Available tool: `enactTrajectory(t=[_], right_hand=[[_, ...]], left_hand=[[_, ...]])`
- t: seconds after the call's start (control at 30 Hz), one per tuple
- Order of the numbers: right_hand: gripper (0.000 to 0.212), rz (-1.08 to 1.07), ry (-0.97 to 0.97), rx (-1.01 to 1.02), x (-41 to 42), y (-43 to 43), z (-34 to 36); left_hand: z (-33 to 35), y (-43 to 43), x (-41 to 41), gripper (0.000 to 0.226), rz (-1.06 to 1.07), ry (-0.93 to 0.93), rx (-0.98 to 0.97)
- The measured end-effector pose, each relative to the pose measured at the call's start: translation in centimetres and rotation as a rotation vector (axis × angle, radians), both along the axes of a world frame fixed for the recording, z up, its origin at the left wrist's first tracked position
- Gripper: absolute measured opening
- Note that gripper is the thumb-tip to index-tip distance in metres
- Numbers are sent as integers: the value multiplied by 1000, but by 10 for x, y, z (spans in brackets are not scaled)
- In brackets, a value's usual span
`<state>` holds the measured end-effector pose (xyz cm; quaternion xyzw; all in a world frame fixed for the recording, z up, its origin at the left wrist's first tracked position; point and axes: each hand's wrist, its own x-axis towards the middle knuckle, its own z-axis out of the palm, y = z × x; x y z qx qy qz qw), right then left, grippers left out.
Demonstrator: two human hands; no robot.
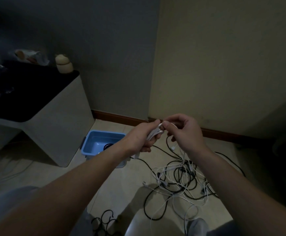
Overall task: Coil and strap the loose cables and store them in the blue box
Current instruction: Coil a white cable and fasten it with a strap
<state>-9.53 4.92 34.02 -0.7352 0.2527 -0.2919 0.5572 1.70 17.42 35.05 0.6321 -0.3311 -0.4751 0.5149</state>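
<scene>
Fingers [153, 124] of the left hand [138, 139] curl round a white cable bundle [153, 133], its long axis slanting from upper right to lower left; the right hand [184, 132] pinches its top end. Loose cables [178, 176] tangle on the floor [126, 183] below, right of the blue box [96, 139] beside a white cabinet [62, 125].

Surface: tiled floor [135, 176] | blue box [101, 134] beside white cabinet [62, 130] | tangle of black and white cables [178, 181] right of box | black cables [104, 220] nearest viewer
</scene>
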Motion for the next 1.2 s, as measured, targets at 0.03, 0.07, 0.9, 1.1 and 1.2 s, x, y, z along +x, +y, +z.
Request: enactTrajectory(t=[0.03, 0.07, 0.9, 1.1, 1.2], right_hand=[[22, -27, 8, -24, 0, -2, -2], [17, -54, 17, -45, 0, -3, -3], [14, 461, 468, 281, -6, 17, -11], [29, 484, 400, 151, -2, 24, -5], [30, 514, 383, 126, -2, 24, -3]], left_hand=[[1, -1, -1, 45, 24, -38, 3], [3, -2, -1, 41, 57, -82, 5], [13, 12, 44, 43, 429, 788, -418], [13, 11, 45, 56, 546, 713, -375], [12, 6, 41, 55, 569, 580, -321]])
